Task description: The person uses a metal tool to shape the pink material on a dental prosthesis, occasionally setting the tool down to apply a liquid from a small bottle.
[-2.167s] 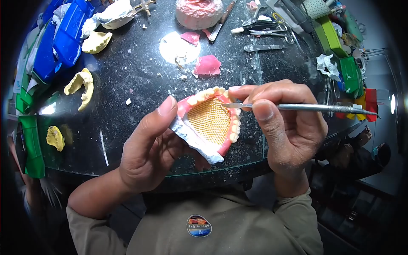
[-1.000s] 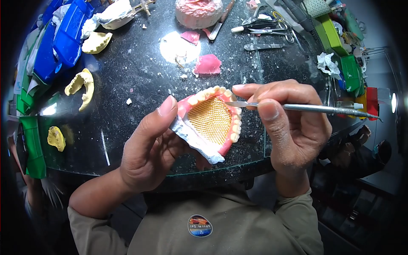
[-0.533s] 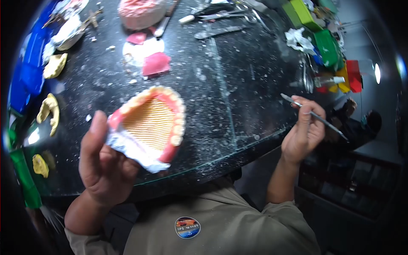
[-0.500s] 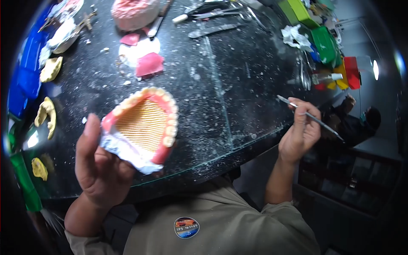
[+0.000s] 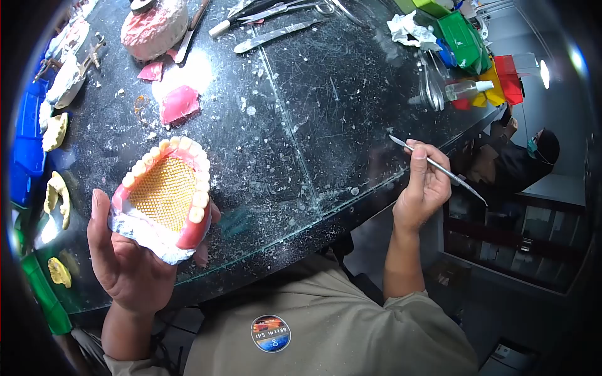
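My left hand [image 5: 135, 269] grips a denture model [image 5: 164, 194] from below, its thumb up along the left side and fingertips showing at the right. The model has a white plaster base, pink wax gums, a row of cream teeth and a gold mesh across the middle. In my right hand [image 5: 423, 188] is a thin metal dental carver [image 5: 448, 172], pinched like a pen. Its flat tip points up and left, and its hooked end points down and right. The carver and the model are well apart, both held over the front part of the table.
On the dark, dusty table [image 5: 301, 100] lie pink wax pieces [image 5: 179, 105], a wax knife [image 5: 191, 31], a spatula [image 5: 276, 36] and scissors [image 5: 285, 9]. A round plaster block [image 5: 155, 28] stands behind. Yellowish casts [image 5: 56, 200] line the left; coloured bins [image 5: 464, 41] and a bottle [image 5: 470, 89] stand right. Another person [image 5: 520, 150] is beyond.
The view has shifted, so most table items sit further left. The denture model has turned slightly and its mesh shows more sharply. Both hands keep their holds.
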Demonstrator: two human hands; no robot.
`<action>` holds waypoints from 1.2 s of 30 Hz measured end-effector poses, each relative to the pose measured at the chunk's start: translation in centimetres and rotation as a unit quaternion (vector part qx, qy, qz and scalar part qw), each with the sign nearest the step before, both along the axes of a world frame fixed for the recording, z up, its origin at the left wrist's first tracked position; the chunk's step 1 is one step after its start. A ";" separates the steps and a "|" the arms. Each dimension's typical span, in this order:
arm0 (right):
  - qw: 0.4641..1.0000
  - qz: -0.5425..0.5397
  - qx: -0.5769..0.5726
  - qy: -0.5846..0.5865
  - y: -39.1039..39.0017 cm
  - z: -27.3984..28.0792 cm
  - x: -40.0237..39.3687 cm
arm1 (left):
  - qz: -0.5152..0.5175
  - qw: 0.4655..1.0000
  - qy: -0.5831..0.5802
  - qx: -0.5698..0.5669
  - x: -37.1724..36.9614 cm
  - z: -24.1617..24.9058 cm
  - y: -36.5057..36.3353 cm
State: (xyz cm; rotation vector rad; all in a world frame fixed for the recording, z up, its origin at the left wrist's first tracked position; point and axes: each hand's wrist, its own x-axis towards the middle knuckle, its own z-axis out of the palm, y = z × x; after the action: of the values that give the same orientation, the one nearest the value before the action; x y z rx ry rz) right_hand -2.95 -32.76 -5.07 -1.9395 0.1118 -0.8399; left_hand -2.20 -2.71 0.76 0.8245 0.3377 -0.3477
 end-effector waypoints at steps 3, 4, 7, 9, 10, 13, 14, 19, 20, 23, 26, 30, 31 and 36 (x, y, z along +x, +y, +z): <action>1.000 0.000 -0.013 -0.002 0.0 -0.2 0.1 | -0.001 1.000 0.007 -0.007 0.2 -0.1 0.4; 1.000 0.004 -0.013 0.000 -0.1 -0.1 0.1 | -0.003 1.000 0.006 -0.009 0.1 0.0 0.3; 1.000 0.010 -0.009 0.003 -0.1 0.0 0.0 | -0.008 1.000 0.003 -0.015 0.2 -0.1 0.3; 1.000 0.005 -0.007 0.001 -0.1 0.0 0.1 | -0.011 1.000 0.001 -0.018 0.1 -0.1 0.3; 1.000 0.006 -0.002 0.000 -0.1 0.0 0.1 | -0.013 1.000 -0.002 -0.021 0.2 -0.1 0.3; 1.000 0.006 0.008 0.003 -0.2 0.1 0.1 | -0.020 0.999 -0.003 -0.032 0.2 -0.3 0.5; 1.000 0.005 0.009 0.007 -0.1 0.1 0.0 | -0.022 0.999 -0.004 -0.038 0.2 -0.4 0.6; 0.999 0.014 0.039 0.010 0.9 1.0 0.5 | -0.011 0.998 0.048 -0.026 0.0 -0.2 0.8; 0.998 0.050 0.038 -0.009 1.4 1.4 0.9 | -0.019 0.998 0.051 -0.016 -0.1 -0.5 1.1; 0.972 0.200 0.116 -0.029 4.9 3.3 2.6 | -0.046 0.999 0.029 0.006 -0.1 -0.8 1.3; 0.929 0.345 0.132 -0.013 9.0 5.1 4.3 | -0.051 0.999 0.012 0.014 -0.1 -1.1 1.3; 0.905 0.417 0.081 0.013 12.2 6.2 5.6 | -0.120 0.992 -0.023 0.002 0.3 -0.8 2.2; 0.901 0.428 0.070 0.021 12.7 6.3 5.9 | -0.136 0.990 -0.027 -0.005 0.3 -0.7 2.4; 0.899 0.430 0.072 0.045 13.5 5.9 5.8 | -0.138 0.990 -0.018 -0.016 0.3 -0.7 2.2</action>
State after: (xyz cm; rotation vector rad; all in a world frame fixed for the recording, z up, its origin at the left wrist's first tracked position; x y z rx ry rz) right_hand 2.88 -19.21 0.83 -1.6342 -0.5805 -0.1377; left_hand -1.86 -0.48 0.07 0.8468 0.1830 -0.5935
